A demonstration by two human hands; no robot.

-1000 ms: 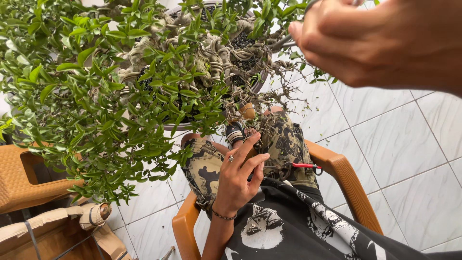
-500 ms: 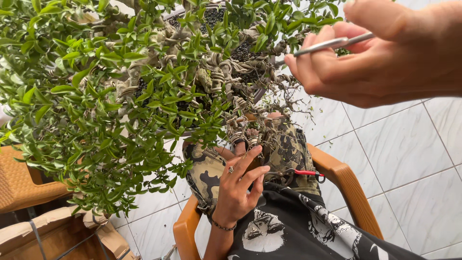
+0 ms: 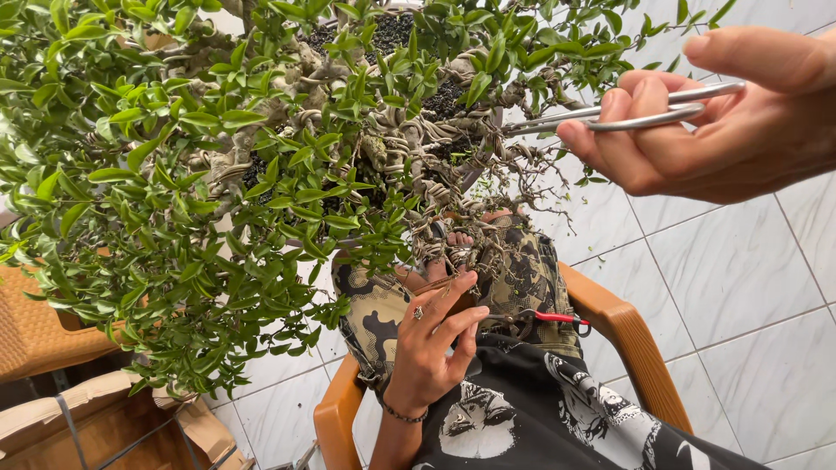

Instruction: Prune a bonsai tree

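Observation:
A leafy bonsai [image 3: 261, 174] with wire-wrapped branches fills the upper left, its dark soil visible at the top. My right hand [image 3: 723, 130] is at the upper right, pinching slim metal tweezers [image 3: 610, 115] whose tips point left into the wired twigs. My left hand [image 3: 431, 348], with a ring and a bead bracelet, reaches up from my lap and touches a low wired twig [image 3: 448, 261] with its fingertips. I sit in an orange chair [image 3: 627, 339] in camouflage shorts and a black printed shirt.
A small red-handled tool [image 3: 557, 318] lies on my lap. A woven brown chair [image 3: 43, 331] and an open cardboard box [image 3: 78, 426] stand at the lower left. White tiled floor [image 3: 740, 278] lies to the right.
My right hand has come lower and leftward, and the metal tweezers now show in it, aimed at the twigs. My left hand stays at the low branches.

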